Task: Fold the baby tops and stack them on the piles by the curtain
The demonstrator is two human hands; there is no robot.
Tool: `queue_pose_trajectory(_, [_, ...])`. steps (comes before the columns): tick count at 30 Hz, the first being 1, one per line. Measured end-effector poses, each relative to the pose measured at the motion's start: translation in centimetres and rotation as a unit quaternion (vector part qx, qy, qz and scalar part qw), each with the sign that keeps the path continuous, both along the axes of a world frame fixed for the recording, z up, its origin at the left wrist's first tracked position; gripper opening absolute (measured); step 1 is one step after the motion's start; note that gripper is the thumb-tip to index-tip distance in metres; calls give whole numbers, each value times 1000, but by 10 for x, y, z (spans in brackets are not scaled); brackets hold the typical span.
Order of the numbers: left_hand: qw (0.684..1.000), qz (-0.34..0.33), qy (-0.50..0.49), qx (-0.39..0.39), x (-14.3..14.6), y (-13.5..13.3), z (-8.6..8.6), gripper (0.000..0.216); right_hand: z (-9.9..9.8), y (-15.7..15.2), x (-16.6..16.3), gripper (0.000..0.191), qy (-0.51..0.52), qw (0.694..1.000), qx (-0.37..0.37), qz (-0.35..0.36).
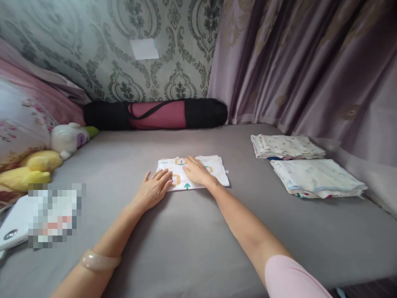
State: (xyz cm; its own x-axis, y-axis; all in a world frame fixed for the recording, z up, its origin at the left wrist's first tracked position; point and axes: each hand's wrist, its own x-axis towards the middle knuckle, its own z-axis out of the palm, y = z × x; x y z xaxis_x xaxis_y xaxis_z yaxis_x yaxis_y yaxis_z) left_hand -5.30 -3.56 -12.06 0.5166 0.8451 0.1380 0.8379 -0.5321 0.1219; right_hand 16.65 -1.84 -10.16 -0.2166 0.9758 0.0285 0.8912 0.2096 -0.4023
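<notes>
In front of me on the grey bed sheet (173,248) lies a folded white cloth (217,167) printed with tan animal faces and green arrows. My left hand (155,186) rests on its near left corner, fingers spread. Flat across the middle of the cloth is my right hand (197,170), with its fingers stretched toward the far edge. Neither hand grips the cloth. A small tag sticks out at the cloth's right edge. Part of the print is hidden under my hands.
Two stacks of folded cloths, a far one (288,147) and a nearer one (319,178), lie on the right. A black and red long bag (158,115) lies along the wall. Plush toys (66,138) and a white device (18,219) are on the left. Curtains (294,62) hang right.
</notes>
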Motion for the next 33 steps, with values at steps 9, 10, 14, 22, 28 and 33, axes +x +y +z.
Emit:
queue_pose_trajectory(9, [999, 43, 16, -12, 19, 57, 32, 37, 8, 8, 96, 48, -43, 989, -9, -143])
queue_pose_trajectory(10, [998, 59, 20, -1, 21, 65, 32, 37, 6, 8, 102, 48, -48, 989, -19, -141])
queue_pose_trajectory(14, [996, 87, 30, -9, 27, 91, 28, 40, 3, 10, 113, 43, -56, 991, -31, -114])
queue_pose_trajectory(22, [988, 73, 72, -112, 27, 110, 37, 42, 11, 10, 117, 39, -50, 991, -18, -122])
queue_pose_trajectory(28, [985, 82, 76, -131, 29, 112, 46, 39, 21, 5, 120, 30, -20, 992, -14, -121])
queue_pose_trajectory(33, [986, 80, 17, -146, 23, 111, 45, 37, 23, 8, 127, 26, 81, 990, -42, -110])
